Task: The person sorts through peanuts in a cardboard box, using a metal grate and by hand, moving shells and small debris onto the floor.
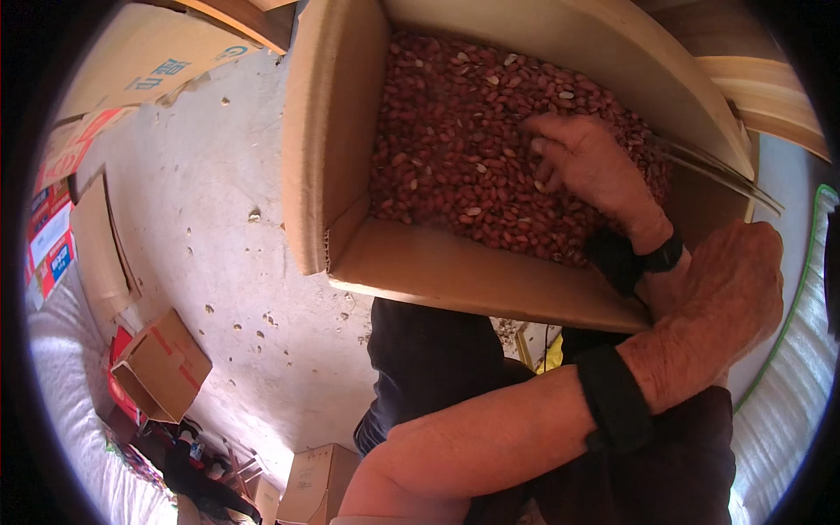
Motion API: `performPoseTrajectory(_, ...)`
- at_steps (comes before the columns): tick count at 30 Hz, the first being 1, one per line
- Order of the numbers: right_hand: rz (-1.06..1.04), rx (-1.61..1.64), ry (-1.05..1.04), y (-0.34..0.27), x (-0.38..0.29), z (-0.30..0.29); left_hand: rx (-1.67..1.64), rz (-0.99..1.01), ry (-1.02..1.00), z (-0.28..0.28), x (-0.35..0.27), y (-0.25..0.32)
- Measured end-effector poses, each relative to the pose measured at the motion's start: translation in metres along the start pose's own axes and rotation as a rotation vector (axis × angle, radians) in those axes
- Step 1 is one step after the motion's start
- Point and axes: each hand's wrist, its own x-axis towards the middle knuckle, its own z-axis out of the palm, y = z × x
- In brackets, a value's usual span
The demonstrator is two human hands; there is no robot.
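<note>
An open cardboard box (485, 266) holds a deep layer of red-skinned peanut kernels (453, 138), a few of them pale. My right hand (590, 161) is over the kernels, fingers apart and bent, fingertips touching them. A dark band circles its wrist. My left forearm crosses in front of me, over the right forearm, with a black strap (615, 397) near the wrist. Near the box's right end is my left hand (738, 275), back upward and fingers curled under. Its fingertips are hidden, so what it grips or rests on does not show.
Thin sticks (728, 172) lean over the box's right end. On the concrete floor (216, 262) are scattered crumbs. An open carton (164, 367), a flat cardboard piece (102, 246) and a printed carton (151, 56) stand at left. White sheeting (791, 394) with a green edge lies at right.
</note>
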Motion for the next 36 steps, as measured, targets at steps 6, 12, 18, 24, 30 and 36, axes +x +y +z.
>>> performPoseTrajectory(6, -0.172, -0.193, -0.080, -0.003, 0.004, 0.022, 0.005, 0.093, 0.093, 0.003, 0.000, -0.006)
performPoseTrajectory(12, -0.235, -0.193, -0.100, -0.014, 0.006, 0.041, -0.018, 0.108, 0.001, -0.001, 0.004, -0.007)
performPoseTrajectory(18, -0.324, 0.199, -0.197, -0.008, 0.023, 0.056, -0.042, 0.084, -0.048, -0.001, 0.003, -0.007)
performPoseTrajectory(24, -0.197, 0.382, -0.029, -0.017, 0.021, 0.036, -0.041, 0.111, -0.029, 0.003, 0.004, -0.011)
performPoseTrajectory(30, -0.030, 0.707, 0.375, -0.012, 0.009, 0.006, -0.024, 0.133, 0.191, 0.024, 0.000, -0.015)
performPoseTrajectory(36, -0.021, 0.836, 0.273, -0.009, 0.027, 0.009, -0.065, 0.051, 0.058, 0.017, 0.000, -0.015)
